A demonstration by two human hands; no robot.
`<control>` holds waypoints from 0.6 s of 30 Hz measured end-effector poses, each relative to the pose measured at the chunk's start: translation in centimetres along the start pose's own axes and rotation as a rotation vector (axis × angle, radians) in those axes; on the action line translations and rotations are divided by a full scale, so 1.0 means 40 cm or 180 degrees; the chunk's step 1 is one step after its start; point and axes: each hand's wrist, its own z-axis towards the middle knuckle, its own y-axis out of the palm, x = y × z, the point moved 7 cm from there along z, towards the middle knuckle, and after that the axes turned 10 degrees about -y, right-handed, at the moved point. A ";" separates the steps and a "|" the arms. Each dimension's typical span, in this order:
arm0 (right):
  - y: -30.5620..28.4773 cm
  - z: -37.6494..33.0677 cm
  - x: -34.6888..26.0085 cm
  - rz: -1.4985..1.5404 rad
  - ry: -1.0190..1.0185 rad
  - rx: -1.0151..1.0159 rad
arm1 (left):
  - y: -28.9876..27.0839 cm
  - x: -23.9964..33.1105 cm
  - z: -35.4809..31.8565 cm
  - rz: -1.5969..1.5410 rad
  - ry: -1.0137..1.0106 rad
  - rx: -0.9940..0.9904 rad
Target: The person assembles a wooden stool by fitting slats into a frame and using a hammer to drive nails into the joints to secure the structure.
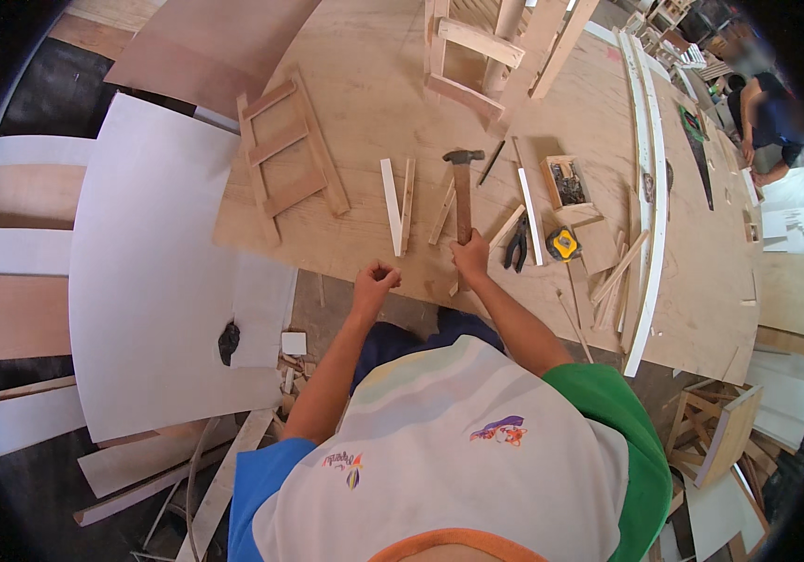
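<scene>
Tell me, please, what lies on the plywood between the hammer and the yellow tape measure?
In the head view, between the hammer held by the right hand and the tape measure lie a thin white strip, a short wooden slat and dark pliers.

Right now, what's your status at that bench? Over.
Right hand gripping hammer by its handle, head up. Left hand closed, fingers pinched on something too small to tell. Pliers and tape measure lie beside the hammer.

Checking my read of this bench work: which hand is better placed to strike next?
Right. The right hand grips the wooden-handled hammer by its handle end, head resting on the plywood bench; the left hand is closed, apparently pinching something small.
</scene>
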 end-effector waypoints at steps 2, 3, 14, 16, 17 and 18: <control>-0.002 0.017 0.063 -0.0353 -0.0298 0.0164 | 0.001 0.008 0.023 -0.0016 0.0006 -0.0075; -0.005 0.011 0.094 -0.0222 -0.0047 0.0108 | -0.003 0.002 0.035 -0.0008 0.0032 -0.0116; -0.013 -0.041 0.109 -0.0872 0.0553 0.0756 | -0.103 0.009 0.191 0.0373 -0.0019 -0.0748; -0.011 -0.050 0.049 -0.1035 0.0557 0.0948 | -0.144 0.013 0.233 0.0479 -0.0004 -0.0785; -0.012 -0.049 0.007 -0.1115 0.0552 0.1050 | -0.159 0.025 0.248 0.0460 0.0005 -0.0850; -0.013 -0.049 -0.029 -0.1515 0.0273 0.1252 | -0.174 0.037 0.261 0.0438 0.0013 -0.0911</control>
